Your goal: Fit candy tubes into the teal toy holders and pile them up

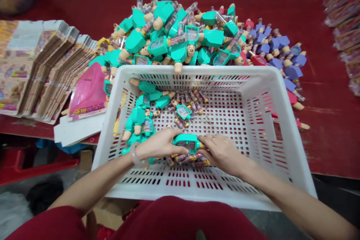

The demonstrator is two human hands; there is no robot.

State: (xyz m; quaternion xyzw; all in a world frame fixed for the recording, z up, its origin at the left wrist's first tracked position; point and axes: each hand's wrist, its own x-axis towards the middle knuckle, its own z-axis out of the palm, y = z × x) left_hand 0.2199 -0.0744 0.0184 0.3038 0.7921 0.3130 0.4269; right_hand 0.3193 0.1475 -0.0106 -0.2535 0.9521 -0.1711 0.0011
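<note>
Over the front part of a white plastic basket (261,77), my left hand (161,143) grips a teal toy case (189,138) with a small clear window. My right hand (221,152) pinches a small tube with a yellow end at the case's right side; the fingers cover most of that tube. More teal toys (137,116) with beige knobs lie along the basket's left side. Small clear tubes with yellow ends (194,99) lie loose at the back and under my hands. One teal toy (183,111) rests among them, its window facing up.
Behind the basket rises a heap of teal toys (180,50), with purple ones (291,60) and some red ones at its right. Stacked printed cards (42,63) stand left on the red table (323,120), near a pink plastic piece (88,88). Packed cards (344,18) line the right edge.
</note>
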